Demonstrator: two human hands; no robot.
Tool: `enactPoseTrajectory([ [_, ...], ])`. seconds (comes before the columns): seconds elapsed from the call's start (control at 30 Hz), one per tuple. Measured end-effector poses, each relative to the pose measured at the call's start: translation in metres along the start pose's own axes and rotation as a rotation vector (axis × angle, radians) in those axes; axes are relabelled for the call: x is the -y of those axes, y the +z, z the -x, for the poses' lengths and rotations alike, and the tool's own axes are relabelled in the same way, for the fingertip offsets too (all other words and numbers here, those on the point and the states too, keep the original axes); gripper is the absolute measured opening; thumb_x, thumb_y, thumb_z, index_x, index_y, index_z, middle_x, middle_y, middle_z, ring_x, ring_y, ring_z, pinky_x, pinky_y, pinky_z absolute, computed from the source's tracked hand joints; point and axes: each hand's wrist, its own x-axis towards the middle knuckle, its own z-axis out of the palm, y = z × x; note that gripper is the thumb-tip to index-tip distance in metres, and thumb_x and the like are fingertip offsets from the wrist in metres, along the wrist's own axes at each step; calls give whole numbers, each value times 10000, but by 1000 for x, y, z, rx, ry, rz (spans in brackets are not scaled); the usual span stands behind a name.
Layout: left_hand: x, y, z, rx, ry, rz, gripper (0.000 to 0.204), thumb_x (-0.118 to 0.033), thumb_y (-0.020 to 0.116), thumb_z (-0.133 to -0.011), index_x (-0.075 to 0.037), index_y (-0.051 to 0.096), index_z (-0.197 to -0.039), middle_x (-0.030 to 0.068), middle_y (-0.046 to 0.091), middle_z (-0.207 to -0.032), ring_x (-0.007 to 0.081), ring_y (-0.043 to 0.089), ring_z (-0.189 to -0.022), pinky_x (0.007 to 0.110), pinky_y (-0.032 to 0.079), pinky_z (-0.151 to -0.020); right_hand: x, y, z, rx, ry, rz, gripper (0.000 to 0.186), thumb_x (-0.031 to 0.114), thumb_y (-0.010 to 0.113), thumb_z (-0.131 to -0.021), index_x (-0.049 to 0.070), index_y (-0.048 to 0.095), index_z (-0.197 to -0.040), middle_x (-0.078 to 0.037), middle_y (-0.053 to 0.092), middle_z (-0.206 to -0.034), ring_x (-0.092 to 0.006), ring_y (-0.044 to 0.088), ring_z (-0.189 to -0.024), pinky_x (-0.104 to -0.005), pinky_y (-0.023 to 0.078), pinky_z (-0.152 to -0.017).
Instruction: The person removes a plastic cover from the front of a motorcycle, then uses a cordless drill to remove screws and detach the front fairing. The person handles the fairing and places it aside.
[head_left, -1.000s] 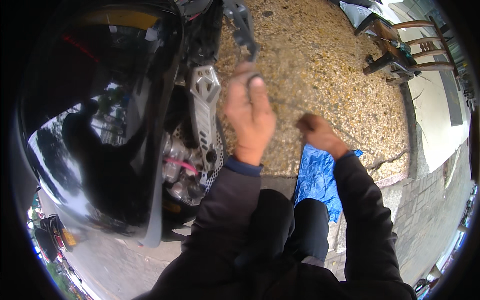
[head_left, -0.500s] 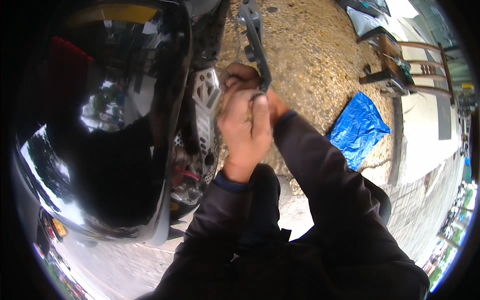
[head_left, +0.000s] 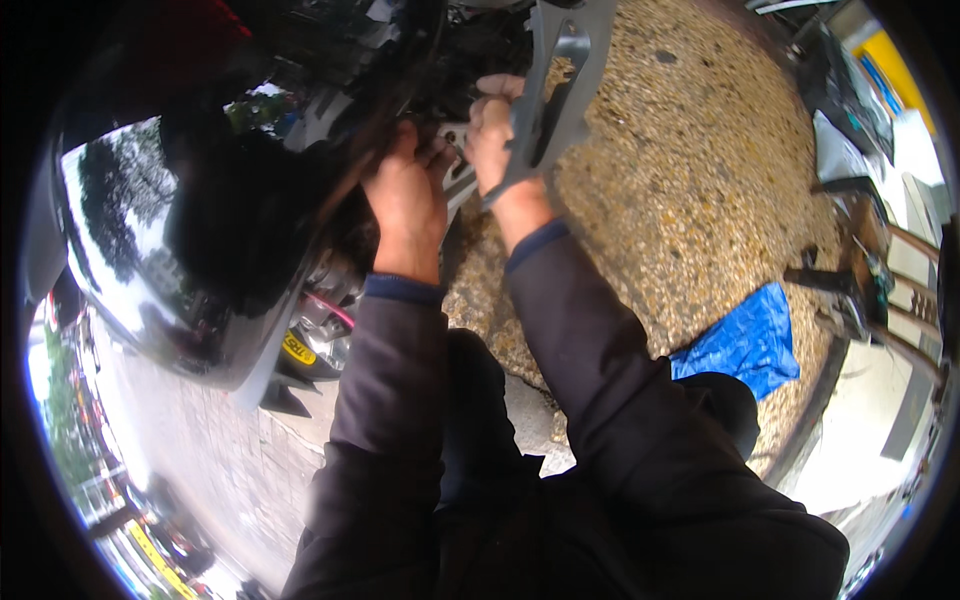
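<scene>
Beneath the glossy black bodywork (head_left: 215,230) of what looks like a motorcycle, my left hand (head_left: 408,205) reaches up with curled fingers and raised thumb. Its fingertips are at a silver metal plate with holes (head_left: 455,180); what they grip is hidden. Close on the right, my right hand (head_left: 493,145) has bent fingers turned toward the dark machine parts, and their contents do not show. A long grey plastic panel (head_left: 572,95) with a slot stands against the back of this hand. Its narrow lower end crosses my right wrist.
Pebbled ground (head_left: 680,170) stretches to the right, with a crumpled blue plastic sheet (head_left: 745,345) on it. A wooden chair (head_left: 890,260) stands at the far right. Below the bodywork are metal machine parts, a pink-red hose (head_left: 328,310) and a yellow label (head_left: 298,347).
My hands were together at the panel's lower end. Now they are apart, the left one under the bodywork. The view has turned, and the grey panel appears closer and larger.
</scene>
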Motion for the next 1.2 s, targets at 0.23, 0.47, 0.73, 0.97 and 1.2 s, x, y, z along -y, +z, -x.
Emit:
enactPoseTrajectory([
  [0.23,6,4,-13,-61,201,27,205,-101,566,-947,-5,601,-1124,126,668,-947,255,673,-802,385,557,-699,-17,12,-1,141,-225,350,139,92,507,-941,4,614,-949,-119,620,-955,-275,602,-897,-352,480,-791],
  [0.47,7,19,2,-232,323,-147,188,-13,551,-910,60,633,-1063,115,666,-872,199,630,-736,307,509,-670,-26,20,-4,145,29,28,194,124,522,-936,0,618,-1050,-158,616,-967,-269,617,-909,-373,519,-747],
  [0.73,7,12,5,-110,262,-5,177,-90,531,-942,20,637,-1032,106,660,-888,204,631,-768,332,515,-740,-38,17,-6,238,82,-140,260,133,480,-964,-11,518,-1177,-134,585,-1004,-202,608,-851,-308,539,-685],
  [0.97,7,11,8,-33,182,43,128,-99,520,-953,-46,601,-869,51,604,-821,171,597,-755,319,496,-739,-7,19,-2,219,234,50,261,267,528,-997,32,566,-1102,-30,599,-1021,-139,593,-935,-287,515,-713],
  [1.2,8,7,2,-43,167,23,118,-86,539,-955,-46,622,-882,63,617,-813,170,596,-714,311,493,-709,-1,25,-3,143,498,-192,276,241,564,-977,9,572,-1126,-87,592,-980,-161,585,-829,-270,504,-614],
])
